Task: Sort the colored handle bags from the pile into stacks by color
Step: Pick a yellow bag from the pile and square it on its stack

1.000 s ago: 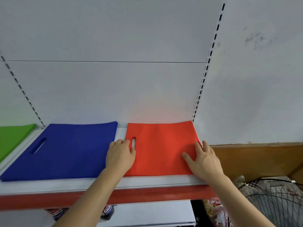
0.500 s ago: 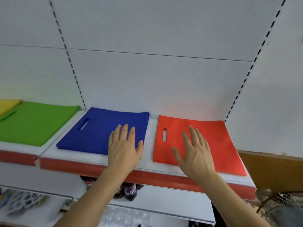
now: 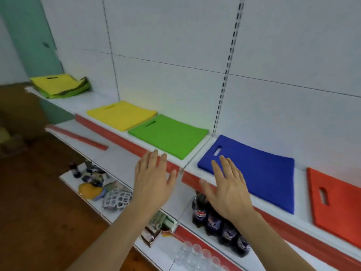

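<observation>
Between bags: left hand [image 3: 151,180] and right hand [image 3: 228,189] hovering empty, fingers spread. Mixed fabric handle-bag pile [image 3: 62,86] lying at 10 o'clock on white shelf [image 3: 97,99]; next move probably reaching there.

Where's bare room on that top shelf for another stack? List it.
Bare white shelf lies between the mixed pile and the yellow stack. Only narrow strips separate the green stack, blue stack and red stack. Yellow and green sit crowded edge to edge.

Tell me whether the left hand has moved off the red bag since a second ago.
Yes. The left hand has left the red bag, passed the blue stack and now hovers open before the green stack.
</observation>
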Available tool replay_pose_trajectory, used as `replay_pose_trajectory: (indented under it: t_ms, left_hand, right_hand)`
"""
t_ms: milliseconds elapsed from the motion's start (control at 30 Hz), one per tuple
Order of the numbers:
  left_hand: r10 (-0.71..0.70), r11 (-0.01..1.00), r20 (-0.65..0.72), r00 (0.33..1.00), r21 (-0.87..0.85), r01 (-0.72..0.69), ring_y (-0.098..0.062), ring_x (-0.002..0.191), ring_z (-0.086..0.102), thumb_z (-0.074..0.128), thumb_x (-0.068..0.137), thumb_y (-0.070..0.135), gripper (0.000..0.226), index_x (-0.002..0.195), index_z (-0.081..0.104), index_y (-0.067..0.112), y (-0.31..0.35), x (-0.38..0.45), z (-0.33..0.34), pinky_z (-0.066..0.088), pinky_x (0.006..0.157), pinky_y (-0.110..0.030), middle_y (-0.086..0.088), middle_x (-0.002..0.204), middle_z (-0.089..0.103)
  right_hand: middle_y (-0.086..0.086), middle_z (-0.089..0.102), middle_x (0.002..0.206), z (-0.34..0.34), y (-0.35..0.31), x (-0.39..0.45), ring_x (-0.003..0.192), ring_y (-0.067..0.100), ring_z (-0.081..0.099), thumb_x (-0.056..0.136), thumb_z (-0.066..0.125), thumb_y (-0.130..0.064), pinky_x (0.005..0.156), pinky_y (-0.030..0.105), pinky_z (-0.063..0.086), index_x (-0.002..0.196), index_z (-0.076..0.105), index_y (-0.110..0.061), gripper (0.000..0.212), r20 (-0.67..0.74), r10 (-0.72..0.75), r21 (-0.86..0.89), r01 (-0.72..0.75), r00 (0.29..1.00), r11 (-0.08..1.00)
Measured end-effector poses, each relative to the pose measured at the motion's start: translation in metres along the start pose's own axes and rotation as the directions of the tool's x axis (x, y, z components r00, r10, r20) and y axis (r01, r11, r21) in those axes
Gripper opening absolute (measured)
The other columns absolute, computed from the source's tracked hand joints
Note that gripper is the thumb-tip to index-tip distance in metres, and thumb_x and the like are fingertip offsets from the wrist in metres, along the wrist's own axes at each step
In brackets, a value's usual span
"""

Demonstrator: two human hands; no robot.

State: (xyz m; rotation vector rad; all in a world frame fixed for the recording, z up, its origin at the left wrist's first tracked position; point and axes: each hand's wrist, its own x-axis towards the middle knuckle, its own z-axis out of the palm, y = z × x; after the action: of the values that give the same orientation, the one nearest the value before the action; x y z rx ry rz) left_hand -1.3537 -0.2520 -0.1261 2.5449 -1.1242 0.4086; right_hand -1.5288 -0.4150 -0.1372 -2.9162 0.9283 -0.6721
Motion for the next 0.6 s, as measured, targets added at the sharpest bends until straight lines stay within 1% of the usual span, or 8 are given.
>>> replay_pose_trajectory:
  t_ms: [67, 133, 300, 367, 467, 533, 600]
  left_hand:
    - [-0.079, 0.997, -0.001, 0.997, 0.028, 0.079, -0.037, 0.151, 0.031, 0.032, 0.100, 0.059, 0.071, 0.155, 0.045, 0.015, -0.046, -0.008, -0.007, 0.030, 0.122, -0.055, -0.014, 0.162, 0.040]
    - [-0.143, 0.988, -0.026, 0.989, 0.046, 0.145, -0.039, 0.149, 0.034, 0.034, 0.100, 0.058, 0.070, 0.153, 0.048, 0.014, -0.090, -0.014, -0.014, 0.032, 0.121, -0.057, -0.015, 0.160, 0.042]
    - [-0.305, 0.948, -0.048, 0.951, 0.079, 0.308, -0.033, 0.156, 0.024, 0.035, 0.103, 0.059, 0.067, 0.158, 0.040, 0.021, -0.185, -0.021, -0.030, 0.025, 0.126, -0.052, -0.009, 0.166, 0.034]
    - [-0.358, 0.926, -0.071, 0.931, 0.100, 0.363, -0.031, 0.156, 0.023, 0.036, 0.103, 0.059, 0.066, 0.158, 0.041, 0.022, -0.222, -0.021, -0.034, 0.025, 0.126, -0.052, -0.009, 0.166, 0.034]
    - [-0.424, 0.892, -0.107, 0.899, 0.125, 0.435, -0.032, 0.157, 0.022, 0.041, 0.104, 0.058, 0.064, 0.157, 0.041, 0.023, -0.274, -0.011, -0.040, 0.023, 0.126, -0.050, -0.010, 0.168, 0.031]
    - [-0.473, 0.860, -0.124, 0.873, 0.153, 0.487, -0.031, 0.157, 0.021, 0.040, 0.104, 0.060, 0.066, 0.158, 0.040, 0.023, -0.305, 0.001, -0.044, 0.021, 0.126, -0.049, -0.009, 0.169, 0.029]
    - [-0.507, 0.831, -0.124, 0.853, 0.192, 0.522, -0.031, 0.158, 0.018, 0.036, 0.103, 0.063, 0.069, 0.160, 0.036, 0.025, -0.335, 0.017, -0.050, 0.020, 0.127, -0.049, -0.007, 0.170, 0.026]
  right_hand:
    - [0.017, 0.035, 0.166, 0.014, -0.045, 0.016, 0.154, 0.037, 0.030, 0.101, 0.032, -0.069, 0.123, 0.055, 0.032, 0.155, 0.048, -0.013, 0.079, 0.027, -0.073, 0.036, 0.072, 0.997, 0.997]
    - [0.016, 0.032, 0.168, 0.028, -0.089, 0.033, 0.155, 0.036, 0.028, 0.102, 0.031, -0.070, 0.124, 0.055, 0.030, 0.157, 0.045, -0.014, 0.079, 0.042, -0.143, 0.066, 0.140, 0.989, 0.988]
    - [0.016, 0.030, 0.169, 0.068, -0.184, 0.085, 0.156, 0.035, 0.026, 0.102, 0.026, -0.071, 0.125, 0.056, 0.028, 0.159, 0.041, -0.014, 0.081, 0.090, -0.297, 0.115, 0.286, 0.951, 0.951]
    - [0.014, 0.026, 0.171, 0.086, -0.222, 0.105, 0.159, 0.033, 0.020, 0.102, 0.021, -0.073, 0.126, 0.055, 0.026, 0.162, 0.036, -0.016, 0.084, 0.105, -0.351, 0.142, 0.336, 0.930, 0.931]
    - [0.010, 0.015, 0.174, 0.113, -0.277, 0.137, 0.161, 0.029, 0.010, 0.099, 0.013, -0.075, 0.129, 0.052, 0.017, 0.165, 0.028, -0.020, 0.087, 0.123, -0.421, 0.204, 0.392, 0.899, 0.897]
    - [0.010, 0.015, 0.174, 0.130, -0.310, 0.163, 0.161, 0.029, 0.011, 0.099, 0.015, -0.075, 0.129, 0.050, 0.016, 0.165, 0.029, -0.020, 0.086, 0.111, -0.457, 0.231, 0.424, 0.883, 0.875]
    - [0.010, 0.021, 0.173, 0.145, -0.342, 0.191, 0.160, 0.030, 0.016, 0.100, 0.020, -0.073, 0.127, 0.051, 0.020, 0.163, 0.033, -0.019, 0.084, 0.101, -0.478, 0.258, 0.441, 0.873, 0.860]
